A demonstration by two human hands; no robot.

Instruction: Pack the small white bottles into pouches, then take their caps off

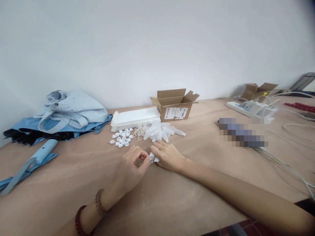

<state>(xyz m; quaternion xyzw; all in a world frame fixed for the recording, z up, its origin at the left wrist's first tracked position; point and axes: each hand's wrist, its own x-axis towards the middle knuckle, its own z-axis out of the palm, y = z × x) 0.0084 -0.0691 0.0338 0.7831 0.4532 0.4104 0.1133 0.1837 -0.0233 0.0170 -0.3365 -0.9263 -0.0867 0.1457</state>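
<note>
My left hand (131, 165) and my right hand (167, 157) meet in the middle of a wooden table (73, 170), with a small crumpled white plastic piece (154, 158) pinched between their fingertips. Beaded bracelets (98, 205) circle my left wrist. Just beyond my hands lie a loose pile of translucent plastic tubes (161, 131), a scatter of several white plastic caps (121, 137) and a tangle of thin white string (140, 131). Behind these is a stack of flat white packets (134, 118).
An open cardboard box (174, 105) stands at the back against a white wall. Light blue fabric and a black-edged folded item (61, 121) lie at the left. A power strip (246, 108), white cables, a second cardboard box (258, 91) and a pixelated object (242, 132) occupy the right.
</note>
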